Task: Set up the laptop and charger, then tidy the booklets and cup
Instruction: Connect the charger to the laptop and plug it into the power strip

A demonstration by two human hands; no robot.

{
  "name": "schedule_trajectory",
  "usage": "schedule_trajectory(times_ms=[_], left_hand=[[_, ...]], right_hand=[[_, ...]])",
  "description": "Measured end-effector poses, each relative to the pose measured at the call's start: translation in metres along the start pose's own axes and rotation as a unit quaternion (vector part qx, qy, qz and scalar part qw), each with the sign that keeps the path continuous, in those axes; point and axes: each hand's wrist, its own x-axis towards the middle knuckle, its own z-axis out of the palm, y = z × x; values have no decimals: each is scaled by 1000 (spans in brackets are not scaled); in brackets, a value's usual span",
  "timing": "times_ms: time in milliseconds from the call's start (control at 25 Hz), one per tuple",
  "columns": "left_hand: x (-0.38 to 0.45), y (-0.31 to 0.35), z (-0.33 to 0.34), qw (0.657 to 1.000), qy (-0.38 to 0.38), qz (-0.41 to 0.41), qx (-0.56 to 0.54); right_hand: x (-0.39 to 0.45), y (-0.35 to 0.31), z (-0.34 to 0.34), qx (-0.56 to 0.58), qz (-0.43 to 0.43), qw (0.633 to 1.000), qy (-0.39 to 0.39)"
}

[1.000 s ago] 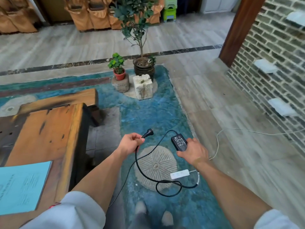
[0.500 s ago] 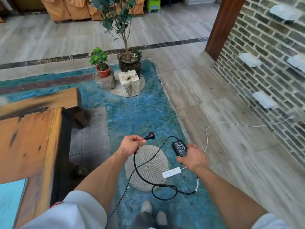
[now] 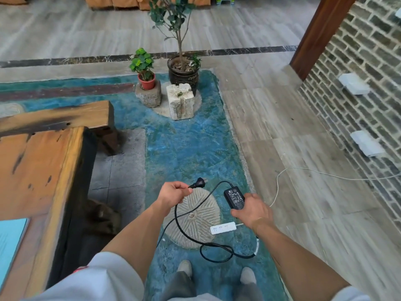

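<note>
My left hand [image 3: 173,193] grips the black cable just behind the charger's plug [image 3: 199,183], whose prongs point right. My right hand [image 3: 252,210] holds the black charger brick [image 3: 234,196], label side up. The black cable [image 3: 184,232] hangs between both hands in a loop above the floor. A white power strip [image 3: 223,228] lies on the round stone disc below my hands. At the left edge, a corner of a light blue booklet [image 3: 9,242] rests on the wooden table [image 3: 43,170]. Laptop and cup are out of view.
The power strip's white cord [image 3: 303,170] runs across the wooden floor toward the brick wall [image 3: 364,83] on the right. Two potted plants [image 3: 165,68] and stone blocks stand ahead on the blue floor patch. A wooden bench [image 3: 65,116] sits behind the table.
The view has shifted right, so less of the table and booklet shows. Both hands keep their hold on the plug cable and charger brick, roughly level above the power strip.
</note>
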Motion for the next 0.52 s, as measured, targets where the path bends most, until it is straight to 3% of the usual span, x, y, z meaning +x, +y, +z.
schedule_trajectory(times_ms=[240,520], left_hand=[[-25,-13,63,997,44,-40,-58],[-68,-71,135,976,149,-112,-109]], right_hand=[[17,47,-1,-23,-60,998,-21],[30,114,28,-23,-116,989,-87]])
